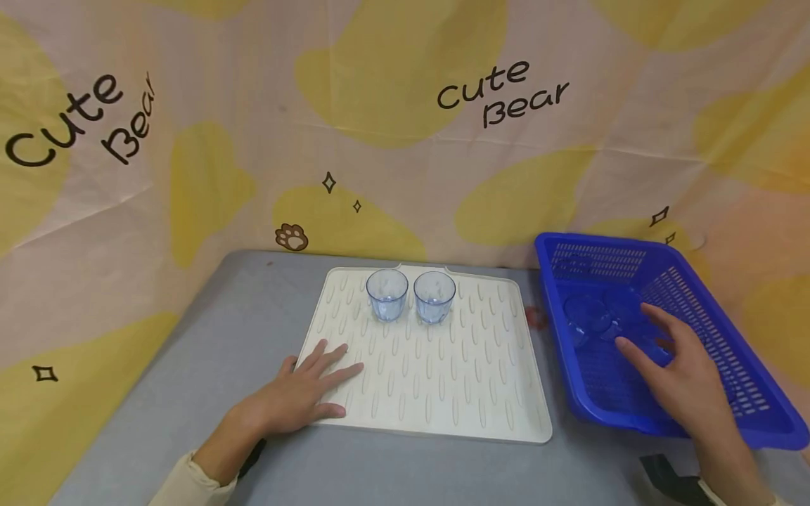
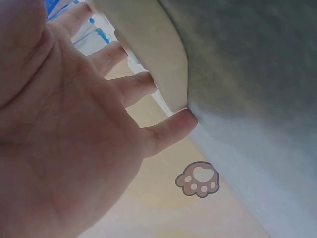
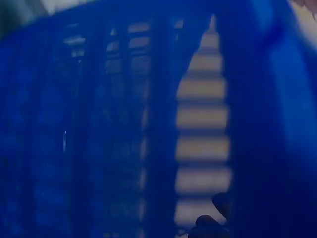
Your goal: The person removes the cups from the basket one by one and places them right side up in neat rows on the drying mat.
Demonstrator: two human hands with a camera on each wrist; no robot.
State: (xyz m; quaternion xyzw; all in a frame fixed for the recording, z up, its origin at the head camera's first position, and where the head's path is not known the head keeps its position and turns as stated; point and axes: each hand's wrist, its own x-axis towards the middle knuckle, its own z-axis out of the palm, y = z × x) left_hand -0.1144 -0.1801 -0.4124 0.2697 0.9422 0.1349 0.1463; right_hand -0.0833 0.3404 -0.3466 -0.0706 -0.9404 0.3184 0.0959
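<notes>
My left hand [image 1: 304, 397] rests, fingers spread, on the left edge of a white ridged tray [image 1: 443, 379]. In the left wrist view its fingertips lie along the tray's edge [image 2: 158, 44]. Toward the back of the tray, a clear bluish glass [image 1: 387, 299] stands upright beside a second such glass [image 1: 434, 301]. Over the blue plastic basket [image 1: 563, 379] hovers my right hand [image 1: 686, 376], thumb and fingers apart. Several clear glasses [image 1: 588, 313] lie in the basket, close to its fingertips. The right wrist view mostly shows the basket's slotted wall [image 3: 163, 124], blurred.
The basket stands to the right of the tray on a grey tabletop [image 1: 272, 302]. Behind the table hangs a pink and yellow printed cloth [image 1: 392, 169], which also runs down the left side. A small reddish spot [image 1: 535, 317] shows between tray and basket.
</notes>
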